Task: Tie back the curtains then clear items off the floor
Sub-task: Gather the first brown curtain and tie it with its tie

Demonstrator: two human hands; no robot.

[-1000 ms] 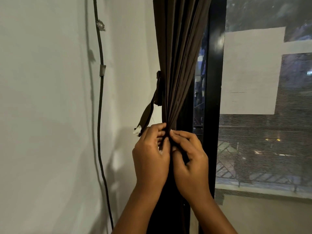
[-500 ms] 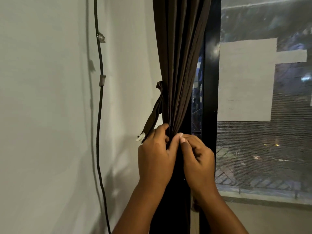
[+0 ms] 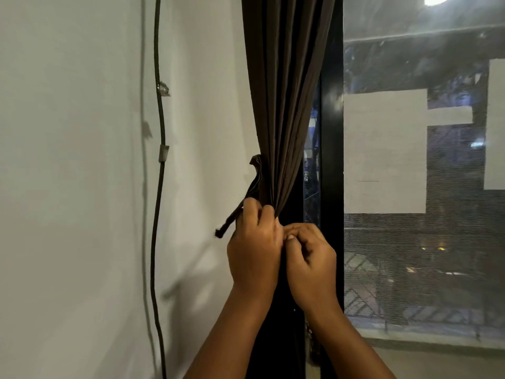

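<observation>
The left hand [image 3: 254, 250] has its fingers [image 3: 263, 214] curled around the gathered dark brown curtain [image 3: 284, 105]; the right hand [image 3: 311, 265] pinches fabric just beside it, fingertips meeting the left thumb. The curtain hangs in tight pleats between the white wall [image 3: 82, 187] and the black window frame [image 3: 332, 160]. A matching tie-back strap [image 3: 237, 212] slants out left of the knuckles. No writing is legible. Compared with half a second ago, the right hand sits lower and the strap's pale tip is hidden.

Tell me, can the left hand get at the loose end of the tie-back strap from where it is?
Probably yes. The strap's loose end hangs just beside the left hand with only bare wall behind, but that hand grips the gathered curtain and would have to let go.
</observation>
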